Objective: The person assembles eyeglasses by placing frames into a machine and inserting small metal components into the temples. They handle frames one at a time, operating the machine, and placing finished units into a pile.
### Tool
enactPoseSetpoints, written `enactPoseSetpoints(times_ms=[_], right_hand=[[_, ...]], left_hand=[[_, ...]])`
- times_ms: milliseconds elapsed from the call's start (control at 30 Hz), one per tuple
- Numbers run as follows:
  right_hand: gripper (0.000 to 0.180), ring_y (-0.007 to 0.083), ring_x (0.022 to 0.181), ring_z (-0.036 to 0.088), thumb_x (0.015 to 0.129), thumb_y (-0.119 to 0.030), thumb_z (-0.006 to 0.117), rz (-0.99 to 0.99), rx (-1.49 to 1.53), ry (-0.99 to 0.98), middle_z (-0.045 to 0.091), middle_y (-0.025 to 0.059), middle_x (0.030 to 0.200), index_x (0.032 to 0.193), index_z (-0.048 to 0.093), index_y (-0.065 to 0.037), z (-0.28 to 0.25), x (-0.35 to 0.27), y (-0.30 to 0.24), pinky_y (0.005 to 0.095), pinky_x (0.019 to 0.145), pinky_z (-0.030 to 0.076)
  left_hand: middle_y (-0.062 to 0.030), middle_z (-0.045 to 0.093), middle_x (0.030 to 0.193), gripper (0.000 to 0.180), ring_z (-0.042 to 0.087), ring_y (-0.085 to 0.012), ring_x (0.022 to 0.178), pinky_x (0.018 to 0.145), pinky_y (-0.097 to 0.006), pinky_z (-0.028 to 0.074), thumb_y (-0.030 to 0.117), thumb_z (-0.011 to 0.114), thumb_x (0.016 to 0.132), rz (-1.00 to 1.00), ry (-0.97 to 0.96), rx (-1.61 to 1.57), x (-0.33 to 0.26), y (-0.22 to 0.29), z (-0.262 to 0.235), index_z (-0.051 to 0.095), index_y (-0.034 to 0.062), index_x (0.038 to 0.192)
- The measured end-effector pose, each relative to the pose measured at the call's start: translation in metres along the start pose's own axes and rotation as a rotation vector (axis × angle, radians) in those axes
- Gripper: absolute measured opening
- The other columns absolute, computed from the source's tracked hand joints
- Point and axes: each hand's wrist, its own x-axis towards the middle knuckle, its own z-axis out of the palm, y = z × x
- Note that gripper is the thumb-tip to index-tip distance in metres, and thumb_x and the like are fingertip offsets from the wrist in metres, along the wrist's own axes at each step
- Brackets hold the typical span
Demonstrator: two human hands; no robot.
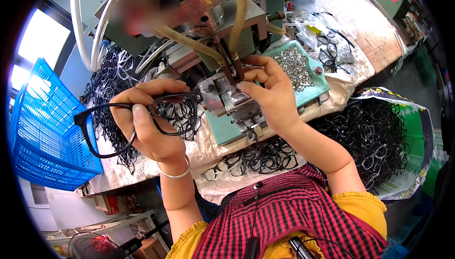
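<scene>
My left hand [149, 121] grips a black eyeglass frame front [102, 133] by its middle and holds one corner against the metal jig [227, 97] of a small bench machine [208, 31]. My right hand [265, 91] rests on the jig's right side, fingertips pinched at the spot where two thin rods come down, holding something too small to make out. A silver bangle sits on my left wrist.
A green tray of small metal parts [296, 67] lies right of the jig. Black frames are piled behind the machine [111, 76], on the bench front [258, 157] and in a big open sack [379, 138]. A blue plastic crate [45, 126] stands at left.
</scene>
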Motion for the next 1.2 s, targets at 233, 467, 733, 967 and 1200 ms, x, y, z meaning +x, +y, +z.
enactPoseSetpoints(times_ms=[233, 467, 733, 967, 1200], right_hand=[[0.028, 0.0300, 0.108, 0.067, 0.084, -0.008, 0.066, -0.268, -0.560, -0.076, 0.071, 0.0129, 0.114, 0.111, 0.069, -0.003, -0.044, 0.005, -0.005, 0.0385, 0.096, 0.050], [0.020, 0.0383, 0.127, 0.054, 0.077, -0.019, 0.078, -0.359, -1.393, 0.221, 0.064, 0.0204, 0.123, 0.095, 0.075, -0.011, -0.147, 0.021, 0.070, 0.0459, 0.105, 0.045], [0.014, 0.0336, 0.100, 0.062, 0.079, -0.016, 0.069, -0.427, -1.474, 0.142, 0.065, 0.0131, 0.099, 0.091, 0.073, -0.011, -0.100, 0.077, 0.080, 0.0450, 0.078, 0.054], [0.015, 0.0319, 0.095, 0.065, 0.084, -0.012, 0.067, -0.435, -1.210, 0.127, 0.069, 0.0149, 0.096, 0.096, 0.073, -0.007, -0.120, 0.034, 0.057, 0.0419, 0.083, 0.053], [0.019, 0.0113, 0.087, 0.063, 0.096, -0.009, 0.062, -0.068, -0.163, 0.444, 0.074, 0.0041, 0.097, 0.104, 0.075, 0.002, -0.151, 0.022, 0.085, 0.0245, 0.083, 0.048]], left_hand=[[-0.0261, 0.068, 0.077, 0.022, 0.065, -0.0328, 0.059, 0.055, -0.034, 0.054, 0.027, 0.036, 0.102, -1.126, -0.525, -0.623, -0.057, 0.027, 0.027, 0.043, 0.0061, 0.098], [-0.0222, 0.068, 0.077, 0.025, 0.067, -0.0342, 0.060, 0.053, -0.037, 0.056, 0.029, 0.036, 0.105, -1.395, -0.396, -0.994, -0.090, -0.012, 0.046, 0.047, 0.0096, 0.094], [-0.0228, 0.069, 0.080, 0.026, 0.069, -0.0330, 0.065, 0.056, -0.033, 0.055, 0.031, 0.038, 0.106, -1.344, -0.463, -0.882, -0.085, -0.016, 0.046, 0.048, 0.0090, 0.096], [-0.0148, 0.070, 0.092, 0.019, 0.069, -0.0202, 0.079, 0.068, -0.031, 0.057, 0.018, 0.048, 0.107, -0.845, -0.297, -0.204, -0.157, -0.029, -0.046, 0.053, 0.0017, 0.115], [-0.0072, 0.068, 0.090, 0.008, 0.060, -0.0109, 0.076, 0.070, -0.024, 0.049, 0.007, 0.056, 0.103, -0.488, 0.240, 0.295, -0.121, -0.064, -0.146, 0.058, -0.0006, 0.104]])
